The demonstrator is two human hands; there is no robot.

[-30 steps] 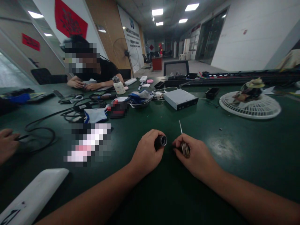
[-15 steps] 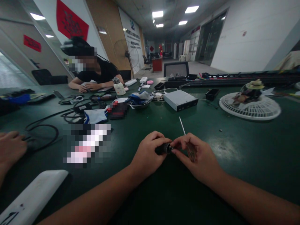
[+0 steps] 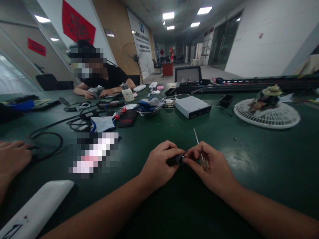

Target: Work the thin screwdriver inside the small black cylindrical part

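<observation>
My left hand point(image 3: 160, 163) is wrapped round a short black cylinder point(image 3: 174, 160) whose open end, with a metallic part inside, faces right. My right hand point(image 3: 211, 166) has its thumb and forefinger pinched at that end; what the fingertips hold is too small to make out. Tucked in the palm and other fingers of the same hand is a screwdriver point(image 3: 204, 163), its clear amber handle low and its thin shaft pointing up and away. Both hands are just above the dark green table point(image 3: 154, 212).
Optical drive point(image 3: 193, 107) and white fan grille with motor point(image 3: 266, 113) lie beyond my hands. Cables point(image 3: 82, 116), a cloth-filled bowl point(image 3: 149, 108) and a bottle point(image 3: 127, 93) stand left. A white panel point(image 3: 40, 209) is near left. Another person's hand point(image 3: 13, 156) rests at the left edge; a co-worker point(image 3: 117, 78) sits opposite.
The black cylinder's open end has turned slightly towards me. The screwdriver has tilted a little in my right hand, its tip shifting right and down. The view has moved slightly.
</observation>
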